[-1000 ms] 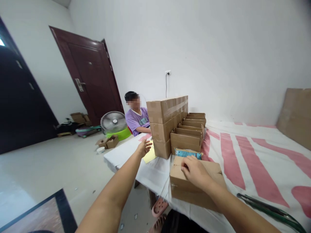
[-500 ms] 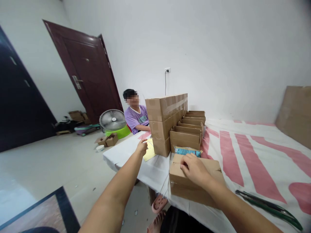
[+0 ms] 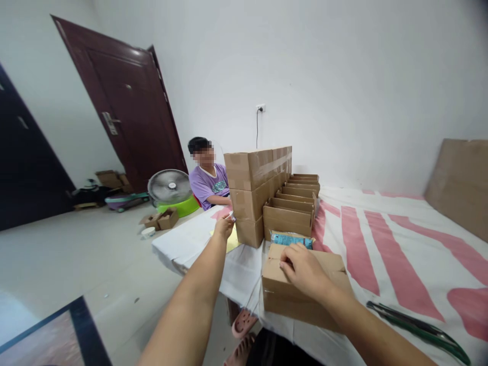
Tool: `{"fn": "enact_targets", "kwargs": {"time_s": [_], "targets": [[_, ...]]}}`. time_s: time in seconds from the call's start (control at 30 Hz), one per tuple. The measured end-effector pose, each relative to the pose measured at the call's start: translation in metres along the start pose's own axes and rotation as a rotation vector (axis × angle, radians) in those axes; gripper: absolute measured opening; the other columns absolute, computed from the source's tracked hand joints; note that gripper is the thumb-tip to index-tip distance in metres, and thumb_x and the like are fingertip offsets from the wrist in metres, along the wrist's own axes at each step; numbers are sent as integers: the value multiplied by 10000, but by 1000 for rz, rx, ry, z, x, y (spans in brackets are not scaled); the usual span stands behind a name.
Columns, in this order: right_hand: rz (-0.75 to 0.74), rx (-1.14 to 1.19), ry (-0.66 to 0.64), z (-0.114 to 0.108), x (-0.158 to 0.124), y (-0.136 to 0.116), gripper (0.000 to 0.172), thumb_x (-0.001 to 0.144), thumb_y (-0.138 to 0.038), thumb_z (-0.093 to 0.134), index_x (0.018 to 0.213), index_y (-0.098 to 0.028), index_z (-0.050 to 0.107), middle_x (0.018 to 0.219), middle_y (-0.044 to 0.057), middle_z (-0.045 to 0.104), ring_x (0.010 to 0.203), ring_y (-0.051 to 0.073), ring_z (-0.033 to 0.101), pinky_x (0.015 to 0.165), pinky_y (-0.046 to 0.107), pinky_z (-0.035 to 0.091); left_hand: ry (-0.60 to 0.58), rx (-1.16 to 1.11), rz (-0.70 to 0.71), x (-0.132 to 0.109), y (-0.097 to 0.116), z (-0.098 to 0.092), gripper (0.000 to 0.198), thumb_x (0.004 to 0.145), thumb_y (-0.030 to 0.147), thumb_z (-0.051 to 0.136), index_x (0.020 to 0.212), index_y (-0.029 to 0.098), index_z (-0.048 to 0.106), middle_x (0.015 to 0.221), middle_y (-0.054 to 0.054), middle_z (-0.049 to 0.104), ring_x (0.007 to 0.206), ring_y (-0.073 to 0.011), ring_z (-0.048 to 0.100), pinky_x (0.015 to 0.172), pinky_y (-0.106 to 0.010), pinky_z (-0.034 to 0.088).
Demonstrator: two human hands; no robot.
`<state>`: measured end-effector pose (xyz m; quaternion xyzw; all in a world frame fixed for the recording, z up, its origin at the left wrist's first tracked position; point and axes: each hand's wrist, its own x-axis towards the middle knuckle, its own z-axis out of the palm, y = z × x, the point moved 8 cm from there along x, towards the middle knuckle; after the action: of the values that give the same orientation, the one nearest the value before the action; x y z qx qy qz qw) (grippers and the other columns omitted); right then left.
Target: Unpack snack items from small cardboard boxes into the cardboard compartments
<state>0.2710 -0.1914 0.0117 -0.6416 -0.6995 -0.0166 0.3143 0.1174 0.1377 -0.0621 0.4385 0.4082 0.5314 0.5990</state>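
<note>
My left hand (image 3: 224,227) reaches to the near left corner of the stacked cardboard boxes (image 3: 246,201), its fingers pinched on a small white piece (image 3: 231,215) whose kind I cannot make out. A yellow sheet (image 3: 233,241) lies on the table just under and beside that hand. On top of a closed cardboard box (image 3: 276,262) rests my right hand (image 3: 301,265), with fingers curled in; what they hold, if anything, is hidden. Behind this box lies a blue packet (image 3: 292,239).
Several open cardboard boxes (image 3: 287,218) stand in a row beside the stack. A green-handled cutting tool (image 3: 419,325) lies at the right on the white and pink cloth (image 3: 406,259). Across the table sits a person in a purple shirt (image 3: 208,185). A fan (image 3: 170,186) stands behind on the floor.
My left hand has gone from loosely held fingers over the yellow sheet to a pinch on a small white piece. My right hand stays on the box. The view has shifted slightly.
</note>
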Motion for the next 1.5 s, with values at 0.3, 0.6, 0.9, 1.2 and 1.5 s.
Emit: {"fn": "enact_targets", "kwargs": {"time_s": [0.3, 0.6, 0.9, 1.2, 1.5], "targets": [[-3, -3, -3, 2, 1, 1, 91, 827, -150, 575, 745, -188, 562, 829, 25, 594, 821, 176, 508, 720, 291, 376, -70, 244, 15, 0, 2, -5, 346, 889, 333, 552, 1186, 156, 535, 1185, -89, 567, 1003, -207, 587, 836, -417, 515], [-15, 21, 12, 1, 0, 2, 105, 818, -123, 579, 733, -185, 569, 796, 21, 599, 808, 172, 504, 713, 284, 372, -4, 362, 118, -42, 9, -12, 270, 870, 277, 579, 1105, 144, 570, 1119, -75, 595, 958, -190, 597, 812, -385, 514], [31, -35, -15, 2, 1, 7, 83, 844, -129, 520, 787, -173, 560, 825, 41, 595, 797, 171, 500, 710, 280, 351, -241, 352, 268, -175, -26, 48, 129, 726, 207, 628, 847, 194, 671, 942, -64, 673, 975, -234, 596, 902, -349, 446], [95, 77, 53, -8, -1, 8, 91, 872, -146, 450, 840, -178, 529, 871, 59, 614, 807, 175, 536, 737, 290, 379, -710, 504, 332, -226, -14, 102, 369, 660, 185, 559, 993, 193, 716, 1354, -82, 505, 1317, -292, 364, 1139, -417, 221], [137, 345, 330, -58, -121, 24, 56, 857, -206, 483, 846, -201, 537, 802, -7, 593, 749, 123, 556, 710, 225, 423, -734, 681, 454, -220, -18, 100, 411, 775, 400, 447, 1105, 292, 668, 1428, 19, 438, 1342, -258, 353, 1150, -375, 212]]}}
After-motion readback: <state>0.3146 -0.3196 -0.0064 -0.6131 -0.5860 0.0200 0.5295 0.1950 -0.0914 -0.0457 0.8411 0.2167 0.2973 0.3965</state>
